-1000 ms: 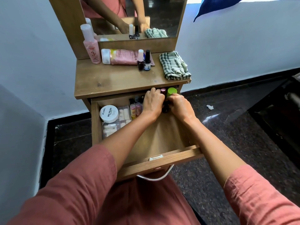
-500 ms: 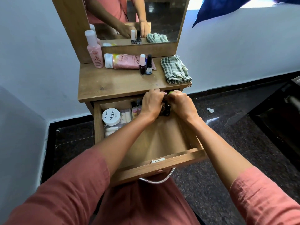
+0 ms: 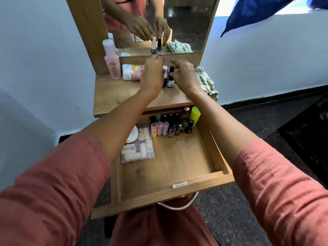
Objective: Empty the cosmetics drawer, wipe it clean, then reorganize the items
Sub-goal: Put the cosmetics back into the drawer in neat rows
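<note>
Wooden surface [image 3: 113,96] below a mirror [image 3: 186,23]: left grip [image 3: 152,75] and right grip [image 3: 184,77] flank two polish bottles [image 3: 170,80] at 12 o'clock; whether either grasps one, I cannot tell. Open drawer [image 3: 177,166] at 6 o'clock, small bottles [image 3: 171,128] lining its back.

A blue cloth [image 3: 257,13] hangs at the top of the white wall [image 3: 266,59], above a dark speckled floor [image 3: 284,121].
</note>
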Demonstrator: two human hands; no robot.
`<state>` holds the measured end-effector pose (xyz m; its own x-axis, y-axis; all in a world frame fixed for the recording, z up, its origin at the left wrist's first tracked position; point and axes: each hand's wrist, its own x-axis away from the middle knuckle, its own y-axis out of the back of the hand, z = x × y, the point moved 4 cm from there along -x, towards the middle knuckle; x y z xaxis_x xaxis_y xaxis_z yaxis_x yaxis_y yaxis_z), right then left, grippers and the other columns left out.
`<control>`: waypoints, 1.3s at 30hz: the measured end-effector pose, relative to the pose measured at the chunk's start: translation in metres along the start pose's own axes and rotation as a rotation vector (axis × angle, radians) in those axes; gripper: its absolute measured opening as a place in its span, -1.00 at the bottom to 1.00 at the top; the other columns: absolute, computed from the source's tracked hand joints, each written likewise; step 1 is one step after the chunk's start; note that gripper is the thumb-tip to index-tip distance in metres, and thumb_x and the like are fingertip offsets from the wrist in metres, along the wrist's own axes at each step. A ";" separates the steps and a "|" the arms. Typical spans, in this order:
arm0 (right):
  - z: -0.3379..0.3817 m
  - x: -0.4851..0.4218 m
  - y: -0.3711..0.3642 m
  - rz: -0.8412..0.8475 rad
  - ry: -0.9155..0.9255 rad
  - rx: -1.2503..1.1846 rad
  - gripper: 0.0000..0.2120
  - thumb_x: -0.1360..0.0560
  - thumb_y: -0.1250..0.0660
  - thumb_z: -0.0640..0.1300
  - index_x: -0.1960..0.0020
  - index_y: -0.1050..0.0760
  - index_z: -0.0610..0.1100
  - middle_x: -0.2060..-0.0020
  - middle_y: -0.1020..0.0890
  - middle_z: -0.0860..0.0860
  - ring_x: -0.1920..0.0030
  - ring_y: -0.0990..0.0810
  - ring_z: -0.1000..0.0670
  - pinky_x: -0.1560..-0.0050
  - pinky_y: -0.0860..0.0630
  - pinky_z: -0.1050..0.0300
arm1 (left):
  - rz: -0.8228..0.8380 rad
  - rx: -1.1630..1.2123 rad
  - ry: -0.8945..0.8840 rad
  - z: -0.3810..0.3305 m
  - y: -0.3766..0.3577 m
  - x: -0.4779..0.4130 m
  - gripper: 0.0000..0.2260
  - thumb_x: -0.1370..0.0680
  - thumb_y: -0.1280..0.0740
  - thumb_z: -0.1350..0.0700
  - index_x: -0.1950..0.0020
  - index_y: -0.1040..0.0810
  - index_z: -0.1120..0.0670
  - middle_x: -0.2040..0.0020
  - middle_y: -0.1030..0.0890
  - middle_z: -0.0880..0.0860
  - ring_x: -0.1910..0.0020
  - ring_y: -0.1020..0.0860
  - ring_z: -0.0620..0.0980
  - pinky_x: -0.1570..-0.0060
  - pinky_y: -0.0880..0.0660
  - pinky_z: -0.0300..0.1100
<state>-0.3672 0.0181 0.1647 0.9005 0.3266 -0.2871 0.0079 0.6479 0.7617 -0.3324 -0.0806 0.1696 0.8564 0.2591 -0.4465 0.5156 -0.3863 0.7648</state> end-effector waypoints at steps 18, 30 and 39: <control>-0.010 0.029 0.019 -0.092 0.003 -0.152 -0.75 -0.40 -0.32 -0.42 -0.05 -0.59 -0.28 0.01 -0.66 -0.18 0.10 -0.59 0.03 0.06 -0.45 0.40 | 0.126 0.263 0.071 -0.006 0.008 0.020 -0.87 -0.48 -0.33 0.27 -0.01 -0.58 0.24 0.07 -0.64 0.21 0.08 -0.60 0.11 0.07 -0.54 -0.05; -0.047 0.101 0.058 -0.118 -0.055 -0.123 -0.81 -0.38 -0.39 -0.37 0.01 -0.60 -0.27 0.08 -0.67 -0.17 0.15 -0.59 0.02 0.14 -0.46 0.42 | 0.229 0.337 -0.074 -0.052 -0.012 0.073 -0.83 -0.45 -0.41 0.21 -0.02 -0.61 0.21 0.07 -0.65 0.15 0.15 -0.58 -0.02 0.14 -0.47 -0.27; -0.088 0.130 0.035 -0.001 -0.174 -0.068 -0.83 -0.34 -0.39 -0.38 0.08 -0.60 -0.25 0.13 -0.68 -0.17 0.10 -0.64 -0.13 -0.05 -0.56 -0.09 | 0.434 0.232 -0.032 -0.059 -0.068 0.096 -0.92 -0.49 -0.32 0.23 0.08 -0.60 0.16 0.05 -0.65 0.13 0.03 -0.61 0.09 0.10 -0.51 -0.11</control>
<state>-0.2877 0.1439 0.1034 0.9622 0.2059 -0.1781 -0.0156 0.6948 0.7190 -0.2870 0.0221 0.1025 0.9919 0.0045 -0.1270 0.1004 -0.6404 0.7615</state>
